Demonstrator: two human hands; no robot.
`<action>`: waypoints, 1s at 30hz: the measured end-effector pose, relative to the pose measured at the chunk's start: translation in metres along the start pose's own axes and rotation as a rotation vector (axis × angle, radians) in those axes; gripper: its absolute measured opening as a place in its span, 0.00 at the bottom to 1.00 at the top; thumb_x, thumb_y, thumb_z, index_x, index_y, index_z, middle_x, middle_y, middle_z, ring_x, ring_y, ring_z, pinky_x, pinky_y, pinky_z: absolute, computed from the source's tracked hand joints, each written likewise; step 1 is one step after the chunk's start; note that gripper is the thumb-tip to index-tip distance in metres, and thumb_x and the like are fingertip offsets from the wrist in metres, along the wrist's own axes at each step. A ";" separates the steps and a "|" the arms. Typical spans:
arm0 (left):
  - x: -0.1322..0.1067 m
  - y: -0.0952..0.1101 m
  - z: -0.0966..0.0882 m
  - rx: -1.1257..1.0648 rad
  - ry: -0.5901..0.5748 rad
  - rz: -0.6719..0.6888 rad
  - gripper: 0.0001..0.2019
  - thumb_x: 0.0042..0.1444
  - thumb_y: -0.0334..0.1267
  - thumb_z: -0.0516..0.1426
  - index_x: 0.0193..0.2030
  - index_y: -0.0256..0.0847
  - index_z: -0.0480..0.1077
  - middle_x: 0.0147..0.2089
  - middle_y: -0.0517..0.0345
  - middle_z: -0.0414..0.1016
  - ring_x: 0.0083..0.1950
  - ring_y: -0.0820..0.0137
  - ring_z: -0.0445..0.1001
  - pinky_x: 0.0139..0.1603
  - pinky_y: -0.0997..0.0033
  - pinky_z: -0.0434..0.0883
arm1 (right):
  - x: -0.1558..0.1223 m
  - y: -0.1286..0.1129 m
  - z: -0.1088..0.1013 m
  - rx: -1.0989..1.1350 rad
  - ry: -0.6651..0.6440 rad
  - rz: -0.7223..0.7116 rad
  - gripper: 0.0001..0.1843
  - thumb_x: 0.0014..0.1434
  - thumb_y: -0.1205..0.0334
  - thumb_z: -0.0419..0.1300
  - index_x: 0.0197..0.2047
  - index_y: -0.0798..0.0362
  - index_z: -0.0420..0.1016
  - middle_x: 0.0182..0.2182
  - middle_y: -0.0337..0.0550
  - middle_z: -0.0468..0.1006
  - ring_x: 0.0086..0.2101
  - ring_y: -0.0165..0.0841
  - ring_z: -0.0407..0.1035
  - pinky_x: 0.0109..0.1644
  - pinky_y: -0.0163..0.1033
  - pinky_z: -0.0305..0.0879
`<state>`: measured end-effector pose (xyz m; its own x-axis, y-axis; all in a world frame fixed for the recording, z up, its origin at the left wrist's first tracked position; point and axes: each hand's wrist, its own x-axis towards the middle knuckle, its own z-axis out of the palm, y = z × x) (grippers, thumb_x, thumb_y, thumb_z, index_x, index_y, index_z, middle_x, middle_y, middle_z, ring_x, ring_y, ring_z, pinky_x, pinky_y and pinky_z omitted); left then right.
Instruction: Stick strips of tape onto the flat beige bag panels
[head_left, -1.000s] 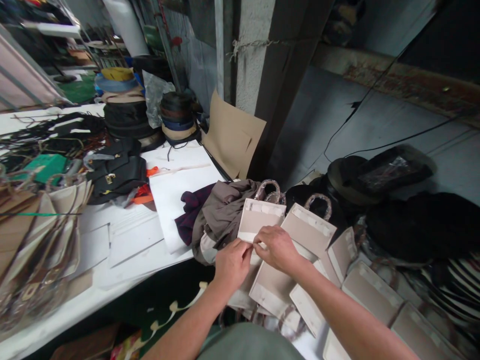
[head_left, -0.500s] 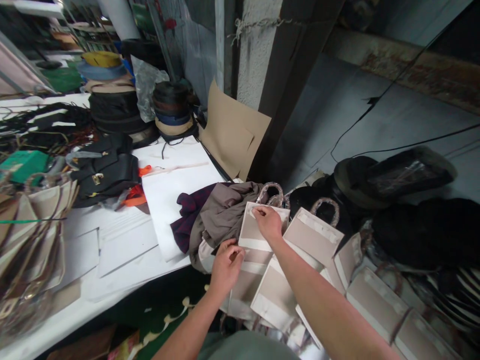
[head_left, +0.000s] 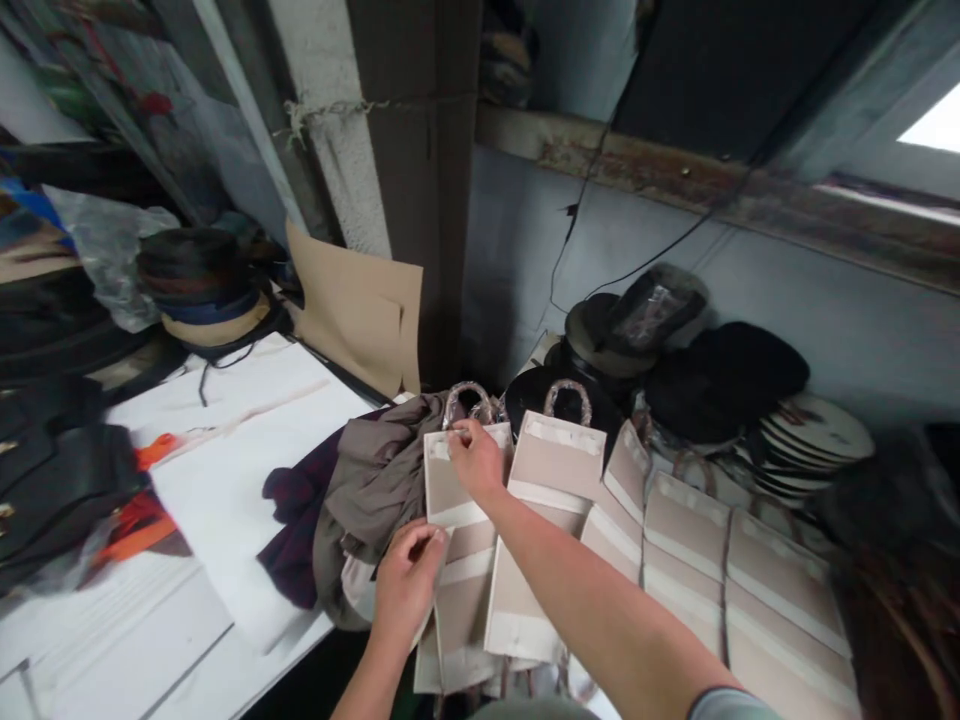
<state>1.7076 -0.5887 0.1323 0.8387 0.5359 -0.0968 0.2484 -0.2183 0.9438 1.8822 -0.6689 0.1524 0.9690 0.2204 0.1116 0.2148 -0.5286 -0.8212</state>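
Several beige tote bags with pale bands lie overlapping, their handles wrapped in clear plastic. My right hand (head_left: 476,462) presses on the top band of the nearest bag (head_left: 461,600), its fingers pinching near the upper edge beside a wrapped handle (head_left: 469,403). Lower down, at that bag's left edge, my left hand (head_left: 409,585) has its fingers closed on a thin pale strip (head_left: 433,590), partly hidden by the fingers. A second bag (head_left: 555,460) lies just right of my right forearm. More bags (head_left: 686,530) spread out further right.
Crumpled grey-brown cloth (head_left: 375,480) and dark purple cloth (head_left: 294,520) lie left of the bags on a white board (head_left: 232,430). Behind stand a kraft cardboard sheet (head_left: 356,310) and a concrete pillar (head_left: 330,130). Black rounded forms (head_left: 720,385) sit at the right.
The view has swung right. My hands have drawn apart: the right moved up to the bag's top edge, the left down along its side. More bags show at the right.
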 end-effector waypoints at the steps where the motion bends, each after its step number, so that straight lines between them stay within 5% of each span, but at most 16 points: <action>1: 0.004 0.003 -0.002 -0.042 -0.032 -0.032 0.17 0.54 0.55 0.63 0.34 0.41 0.80 0.47 0.47 0.81 0.52 0.53 0.76 0.57 0.58 0.71 | -0.005 0.003 -0.011 0.050 0.034 -0.035 0.11 0.67 0.55 0.59 0.50 0.47 0.76 0.30 0.35 0.78 0.31 0.33 0.72 0.39 0.37 0.67; 5: 0.016 0.018 -0.005 -0.158 -0.207 -0.105 0.19 0.52 0.56 0.65 0.35 0.41 0.80 0.45 0.51 0.81 0.49 0.57 0.76 0.51 0.66 0.70 | -0.028 0.047 -0.087 0.081 0.258 -0.080 0.20 0.62 0.55 0.61 0.57 0.49 0.74 0.47 0.44 0.77 0.47 0.39 0.72 0.53 0.43 0.68; 8: 0.022 0.030 -0.001 -0.183 -0.316 -0.112 0.18 0.51 0.55 0.66 0.35 0.41 0.79 0.37 0.56 0.79 0.42 0.62 0.74 0.46 0.70 0.69 | -0.028 0.095 -0.146 -0.047 0.456 0.078 0.30 0.57 0.56 0.62 0.62 0.55 0.70 0.58 0.56 0.72 0.60 0.50 0.62 0.67 0.56 0.56; 12: 0.030 0.040 0.009 -0.260 -0.347 -0.178 0.19 0.47 0.55 0.69 0.35 0.41 0.78 0.36 0.59 0.78 0.42 0.65 0.73 0.45 0.74 0.69 | -0.007 0.125 -0.183 0.004 0.439 0.298 0.35 0.51 0.57 0.65 0.62 0.57 0.69 0.58 0.59 0.73 0.60 0.52 0.64 0.67 0.57 0.57; 18: 0.033 0.055 0.010 -0.303 -0.447 -0.251 0.20 0.45 0.54 0.72 0.36 0.40 0.79 0.37 0.59 0.78 0.41 0.66 0.74 0.42 0.75 0.70 | 0.003 0.086 -0.183 0.318 0.270 0.208 0.17 0.55 0.55 0.62 0.46 0.52 0.82 0.39 0.42 0.84 0.39 0.38 0.76 0.46 0.41 0.71; 23: 0.016 0.076 0.008 -0.336 -0.475 -0.195 0.20 0.46 0.53 0.72 0.35 0.40 0.77 0.34 0.61 0.76 0.38 0.69 0.73 0.41 0.75 0.70 | -0.003 0.053 -0.153 0.743 0.104 0.131 0.21 0.54 0.51 0.65 0.48 0.52 0.82 0.40 0.41 0.84 0.38 0.37 0.75 0.43 0.39 0.71; 27: 0.007 0.085 0.022 -0.174 -0.329 -0.082 0.25 0.42 0.57 0.72 0.38 0.38 0.79 0.37 0.55 0.80 0.42 0.62 0.76 0.45 0.70 0.72 | -0.004 0.043 -0.127 0.724 0.188 0.204 0.21 0.52 0.52 0.65 0.47 0.51 0.82 0.41 0.43 0.84 0.41 0.39 0.76 0.49 0.43 0.72; 30: 0.001 0.090 0.028 -0.116 -0.124 -0.065 0.30 0.42 0.62 0.70 0.41 0.38 0.79 0.37 0.53 0.82 0.41 0.58 0.78 0.43 0.64 0.74 | -0.014 0.043 -0.129 0.589 0.190 0.208 0.32 0.47 0.53 0.72 0.56 0.51 0.79 0.54 0.48 0.80 0.52 0.44 0.74 0.60 0.47 0.68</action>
<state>1.7445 -0.6300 0.2081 0.8778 0.4395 -0.1903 0.2525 -0.0870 0.9637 1.8934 -0.8009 0.1875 0.9994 -0.0154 -0.0300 -0.0300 0.0048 -0.9995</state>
